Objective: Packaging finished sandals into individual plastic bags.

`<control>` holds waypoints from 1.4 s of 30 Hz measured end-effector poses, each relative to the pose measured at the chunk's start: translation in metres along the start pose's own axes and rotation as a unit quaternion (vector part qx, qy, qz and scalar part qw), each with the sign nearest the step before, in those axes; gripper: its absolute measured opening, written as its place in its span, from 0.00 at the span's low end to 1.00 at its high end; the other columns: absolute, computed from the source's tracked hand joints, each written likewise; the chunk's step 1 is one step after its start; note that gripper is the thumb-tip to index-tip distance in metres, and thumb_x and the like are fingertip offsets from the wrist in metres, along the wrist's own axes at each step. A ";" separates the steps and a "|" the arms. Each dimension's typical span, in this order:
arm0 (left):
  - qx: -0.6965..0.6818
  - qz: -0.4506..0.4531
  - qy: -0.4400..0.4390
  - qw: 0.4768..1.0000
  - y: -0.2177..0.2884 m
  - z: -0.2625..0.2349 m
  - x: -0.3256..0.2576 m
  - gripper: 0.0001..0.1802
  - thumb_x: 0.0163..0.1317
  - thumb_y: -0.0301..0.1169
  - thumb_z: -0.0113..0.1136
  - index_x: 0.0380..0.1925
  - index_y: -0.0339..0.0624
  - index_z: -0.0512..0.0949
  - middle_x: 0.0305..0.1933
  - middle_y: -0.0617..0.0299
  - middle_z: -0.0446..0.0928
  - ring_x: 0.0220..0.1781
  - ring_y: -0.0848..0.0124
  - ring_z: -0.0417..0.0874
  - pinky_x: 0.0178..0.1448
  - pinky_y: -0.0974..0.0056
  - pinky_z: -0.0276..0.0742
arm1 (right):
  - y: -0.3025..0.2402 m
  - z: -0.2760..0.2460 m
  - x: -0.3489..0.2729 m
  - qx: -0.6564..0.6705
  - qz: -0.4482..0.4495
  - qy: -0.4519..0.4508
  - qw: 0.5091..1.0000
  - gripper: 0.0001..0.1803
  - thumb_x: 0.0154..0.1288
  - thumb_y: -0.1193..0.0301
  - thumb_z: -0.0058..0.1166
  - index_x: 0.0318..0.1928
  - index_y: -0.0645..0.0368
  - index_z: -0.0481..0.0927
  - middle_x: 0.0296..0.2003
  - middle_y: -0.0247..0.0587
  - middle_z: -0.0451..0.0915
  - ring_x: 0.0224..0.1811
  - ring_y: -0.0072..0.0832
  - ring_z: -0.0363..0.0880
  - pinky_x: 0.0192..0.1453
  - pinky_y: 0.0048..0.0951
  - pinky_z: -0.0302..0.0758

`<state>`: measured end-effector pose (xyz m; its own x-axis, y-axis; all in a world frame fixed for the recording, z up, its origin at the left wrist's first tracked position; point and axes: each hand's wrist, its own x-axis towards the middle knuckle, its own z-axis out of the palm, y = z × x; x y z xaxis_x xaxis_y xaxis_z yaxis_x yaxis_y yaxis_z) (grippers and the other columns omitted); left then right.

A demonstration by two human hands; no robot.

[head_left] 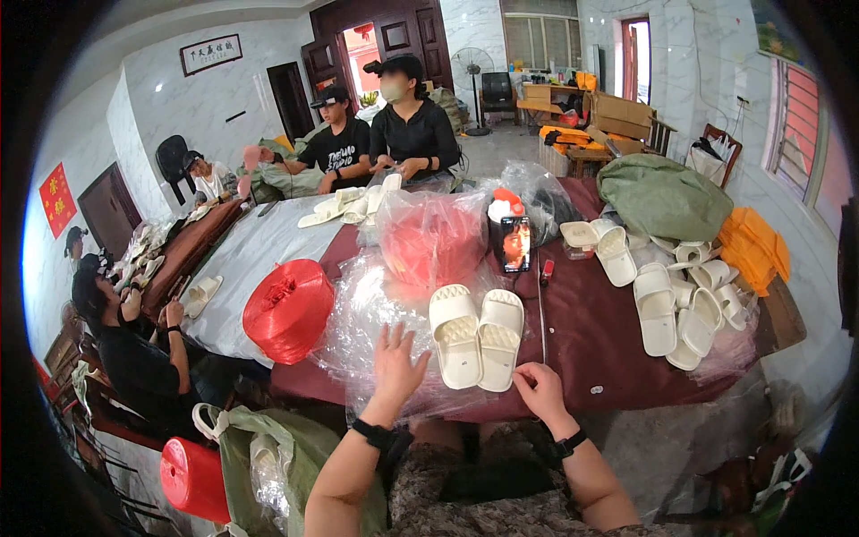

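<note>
A pair of cream slippers lies side by side in front of me, a left slipper (457, 349) and a right slipper (497, 349), with toes pointing away. My left hand (398, 365) is open, its fingers spread over clear plastic bags (358, 309) just left of the pair. My right hand (540, 391) has its fingers curled in at the heel edge of the right slipper, thumb and forefinger seeming to pinch it. Part of that contact is hidden by the fingers. Each wrist wears a dark band.
Beyond the slippers stand a plastic-wrapped red roll (431, 237) and a phone (514, 243). Another red roll (288, 311) is at left. More cream slippers (656, 309) pile up at right beside a green sack (667, 197). Several people sit across and left.
</note>
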<state>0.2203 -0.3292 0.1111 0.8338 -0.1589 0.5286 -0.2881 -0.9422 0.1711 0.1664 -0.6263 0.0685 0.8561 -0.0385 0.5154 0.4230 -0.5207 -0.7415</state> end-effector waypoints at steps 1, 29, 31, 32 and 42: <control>0.000 0.002 0.003 1.000 -0.010 -0.004 -0.007 0.37 0.56 0.47 0.69 0.63 0.42 0.73 0.68 0.42 0.70 0.70 0.38 0.66 0.72 0.43 0.63 | 0.000 0.001 0.003 0.012 0.022 -0.015 1.000 0.07 0.63 0.70 0.62 0.37 0.61 0.82 0.30 0.42 0.82 0.33 0.37 0.81 0.36 0.35 0.77; 0.087 -0.033 -0.246 0.965 -0.006 0.019 -0.052 0.25 0.69 0.47 0.51 0.62 0.52 0.75 0.69 0.45 0.69 0.66 0.46 0.73 0.64 0.40 0.69 | 0.019 0.089 0.106 -0.272 0.119 -0.052 0.953 0.29 0.64 0.49 0.52 0.30 0.66 0.86 0.26 0.57 0.83 0.31 0.52 0.84 0.42 0.49 0.78; 0.092 -0.014 -0.198 0.976 0.002 0.025 -0.064 0.27 0.68 0.48 0.52 0.62 0.49 0.74 0.67 0.43 0.70 0.65 0.45 0.74 0.62 0.41 0.71 | 0.021 0.074 0.095 -0.290 0.090 -0.067 0.950 0.28 0.64 0.50 0.53 0.29 0.67 0.86 0.27 0.57 0.83 0.31 0.52 0.84 0.42 0.49 0.78; 0.087 -0.004 -0.187 0.978 0.005 0.027 -0.068 0.29 0.68 0.50 0.51 0.64 0.46 0.72 0.66 0.41 0.71 0.64 0.42 0.74 0.62 0.42 0.72 | 0.022 0.064 0.089 -0.291 0.095 -0.091 0.948 0.28 0.63 0.50 0.54 0.28 0.67 0.86 0.26 0.57 0.83 0.31 0.51 0.84 0.41 0.49 0.77; 0.094 0.010 -0.156 0.983 0.069 0.023 -0.107 0.32 0.67 0.48 0.55 0.65 0.41 0.70 0.64 0.36 0.70 0.61 0.42 0.76 0.58 0.44 0.75 | -0.031 -0.009 0.002 -0.236 0.045 -0.090 0.967 0.22 0.60 0.56 0.62 0.24 0.65 0.83 0.23 0.56 0.80 0.29 0.51 0.82 0.36 0.48 0.76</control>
<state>0.1216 -0.3838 0.0473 0.9411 -0.2328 0.2451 -0.2378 -0.9713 -0.0095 0.1521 -0.6177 0.0962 0.9390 0.0244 0.3432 0.1977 -0.8545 -0.4804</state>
